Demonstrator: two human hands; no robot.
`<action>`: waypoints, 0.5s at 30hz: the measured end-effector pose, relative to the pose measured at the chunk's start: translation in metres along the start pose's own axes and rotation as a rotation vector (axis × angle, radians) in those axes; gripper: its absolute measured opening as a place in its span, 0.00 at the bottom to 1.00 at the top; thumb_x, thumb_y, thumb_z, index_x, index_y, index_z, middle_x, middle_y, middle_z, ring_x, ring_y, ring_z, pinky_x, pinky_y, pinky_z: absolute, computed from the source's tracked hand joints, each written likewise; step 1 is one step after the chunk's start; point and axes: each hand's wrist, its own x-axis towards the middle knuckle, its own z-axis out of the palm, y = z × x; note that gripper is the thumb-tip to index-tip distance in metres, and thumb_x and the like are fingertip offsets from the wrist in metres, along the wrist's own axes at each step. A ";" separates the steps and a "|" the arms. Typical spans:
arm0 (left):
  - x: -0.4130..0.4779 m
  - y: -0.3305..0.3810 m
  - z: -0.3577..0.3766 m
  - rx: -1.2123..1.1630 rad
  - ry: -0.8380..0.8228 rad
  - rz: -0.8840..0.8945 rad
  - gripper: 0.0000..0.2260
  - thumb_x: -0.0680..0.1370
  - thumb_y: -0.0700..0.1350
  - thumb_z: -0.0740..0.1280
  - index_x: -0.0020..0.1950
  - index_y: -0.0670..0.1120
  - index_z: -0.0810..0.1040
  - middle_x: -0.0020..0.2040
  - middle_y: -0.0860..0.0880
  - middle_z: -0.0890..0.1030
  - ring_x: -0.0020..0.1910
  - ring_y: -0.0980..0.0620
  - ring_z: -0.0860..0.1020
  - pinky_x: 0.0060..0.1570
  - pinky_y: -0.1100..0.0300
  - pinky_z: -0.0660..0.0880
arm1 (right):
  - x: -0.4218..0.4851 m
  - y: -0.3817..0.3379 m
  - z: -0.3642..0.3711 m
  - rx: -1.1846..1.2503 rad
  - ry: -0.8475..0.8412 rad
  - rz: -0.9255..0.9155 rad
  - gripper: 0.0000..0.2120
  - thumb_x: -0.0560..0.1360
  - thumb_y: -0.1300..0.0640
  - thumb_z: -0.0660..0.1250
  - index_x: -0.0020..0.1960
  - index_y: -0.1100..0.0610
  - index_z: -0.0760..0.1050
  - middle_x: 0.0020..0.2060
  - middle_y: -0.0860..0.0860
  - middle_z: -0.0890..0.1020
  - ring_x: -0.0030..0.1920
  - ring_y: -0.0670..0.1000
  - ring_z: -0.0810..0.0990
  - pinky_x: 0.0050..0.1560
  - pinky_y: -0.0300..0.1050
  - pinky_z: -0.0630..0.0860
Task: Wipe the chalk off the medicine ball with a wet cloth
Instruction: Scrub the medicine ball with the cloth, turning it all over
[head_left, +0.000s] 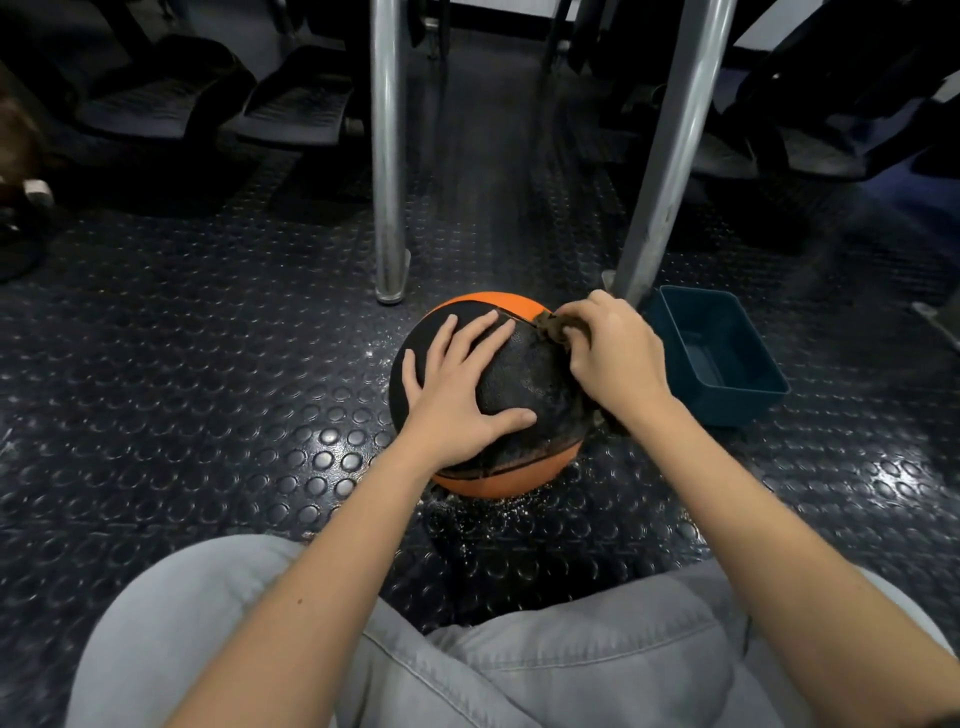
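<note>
**Wipe in progress: top panel wet, lower seams and underside outstanding**

The medicine ball (522, 382) sits on the studded rubber floor (208, 364), directly in front of your knees. Its upper black panel glistens and shows no obvious chalk, so judge that area largely done. Greyish streaks show along the lower seam (498, 460) near the orange band and need another pass. The underside is hidden and cannot be assessed.

Your right hand (615, 358) has its fingers curled round the brown cloth (551, 325), pressing it to the ball's upper right. Your left hand (457, 384) lies flat on the top, fingers (480, 332) spread wide, steadying the ball and holding nothing.

White specks (511, 512) litter the wet floor around the ball. A blue tub (727, 395) stands just beside it on the right. Whether it holds water cannot be confirmed.
</note>
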 end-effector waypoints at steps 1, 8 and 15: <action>0.000 -0.001 0.000 -0.008 0.005 -0.003 0.39 0.69 0.60 0.72 0.74 0.65 0.54 0.75 0.66 0.51 0.74 0.63 0.42 0.71 0.44 0.36 | -0.006 -0.002 0.000 0.024 0.005 -0.011 0.10 0.77 0.60 0.62 0.56 0.54 0.78 0.49 0.50 0.77 0.54 0.54 0.74 0.48 0.50 0.73; -0.004 -0.005 -0.002 -0.050 0.015 0.011 0.39 0.68 0.58 0.74 0.73 0.65 0.56 0.75 0.66 0.52 0.74 0.64 0.42 0.71 0.45 0.35 | -0.032 -0.007 -0.003 0.039 0.012 -0.152 0.09 0.74 0.62 0.65 0.52 0.55 0.80 0.45 0.50 0.79 0.49 0.55 0.76 0.43 0.50 0.77; -0.004 -0.003 -0.001 -0.046 0.025 -0.003 0.39 0.68 0.58 0.73 0.72 0.66 0.55 0.71 0.70 0.52 0.73 0.64 0.42 0.71 0.45 0.35 | -0.042 -0.009 -0.003 0.131 0.003 -0.176 0.09 0.74 0.62 0.64 0.50 0.55 0.80 0.45 0.49 0.79 0.49 0.52 0.75 0.44 0.48 0.75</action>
